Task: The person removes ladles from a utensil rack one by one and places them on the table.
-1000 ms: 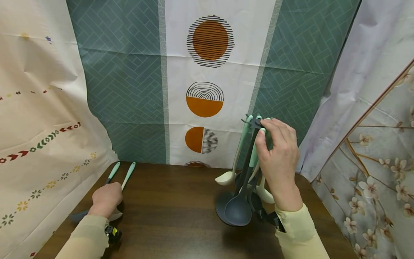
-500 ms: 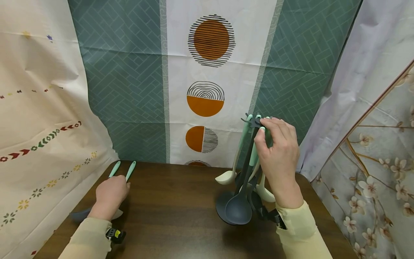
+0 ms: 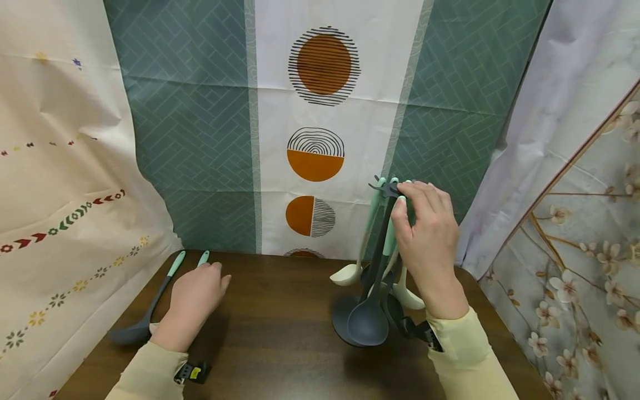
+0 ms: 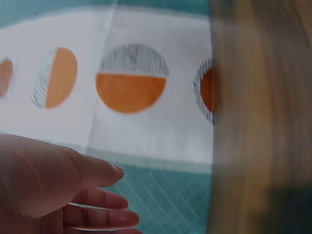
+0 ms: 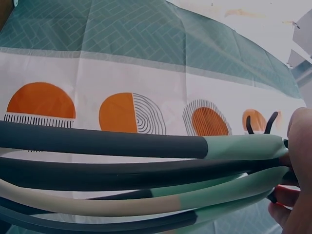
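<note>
My right hand [image 3: 429, 239] grips the hooked top [image 3: 390, 190] of a dark utensil stand, thumb and fingers around its hub. From the stand hang several mint-handled utensils, among them a dark grey ladle [image 3: 369, 323] at the front and a cream ladle [image 3: 346, 275] on the left. My left hand [image 3: 200, 294] is above the table's left side, fingers loosely bent with nothing in them in the left wrist view. Beside it lies a dark-headed cooking utensil [image 3: 131, 334] with a mint handle. Another mint handle [image 3: 204, 258] shows behind the hand, which mostly hides that utensil.
The stand's round dark base [image 3: 344, 319] rests on the brown wooden table [image 3: 280, 333]. A green and white patterned cloth [image 3: 210, 139] hangs behind the table's far edge. Patterned cloths also border the left and right sides.
My left hand has moved right and a little up, away from the dark-headed utensil lying at the left, uncovering its shaft. The right hand still holds the stand's top.
</note>
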The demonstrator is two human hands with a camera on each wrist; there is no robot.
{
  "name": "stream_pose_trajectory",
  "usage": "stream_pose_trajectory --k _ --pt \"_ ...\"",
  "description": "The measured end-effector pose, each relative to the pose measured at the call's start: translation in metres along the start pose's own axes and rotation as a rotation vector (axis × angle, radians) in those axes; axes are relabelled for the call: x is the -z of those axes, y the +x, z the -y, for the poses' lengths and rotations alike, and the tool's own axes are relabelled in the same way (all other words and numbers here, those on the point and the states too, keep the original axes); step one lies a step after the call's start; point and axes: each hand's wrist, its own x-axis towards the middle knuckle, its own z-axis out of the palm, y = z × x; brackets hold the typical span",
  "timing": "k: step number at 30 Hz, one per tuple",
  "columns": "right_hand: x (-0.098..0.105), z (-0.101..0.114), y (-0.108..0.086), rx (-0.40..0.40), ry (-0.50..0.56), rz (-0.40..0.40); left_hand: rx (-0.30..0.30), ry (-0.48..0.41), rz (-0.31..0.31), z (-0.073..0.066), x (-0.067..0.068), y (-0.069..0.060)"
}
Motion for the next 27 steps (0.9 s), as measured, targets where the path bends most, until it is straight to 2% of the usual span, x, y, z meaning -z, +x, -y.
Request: stream_pose_trajectory --k 4,8,17,24,27 --pt "0.000 0.000 -0.001 0.003 0.013 0.005 -0.053 -0.013 -0.051 -0.019 0.006 -0.002" --pt "0.000 0.000 -0.001 0.009 0.021 0.015 -0.100 -0.039 -0.071 -0.038 0.011 -0.002" --pt "-0.001 0.002 0.001 -0.001 0.073 0.058 -0.145 -0.133 -0.038 -0.076 0.024 0.000" --pt "-0.002 0.000 0.001 -0.022 0.084 0.063 -0.165 -0.234 -0.027 -0.098 0.023 0.003" --pt "-0.002 -0.001 0.002 -0.025 0.110 0.064 -0.182 -0.267 -0.042 -0.106 0.021 0.003"
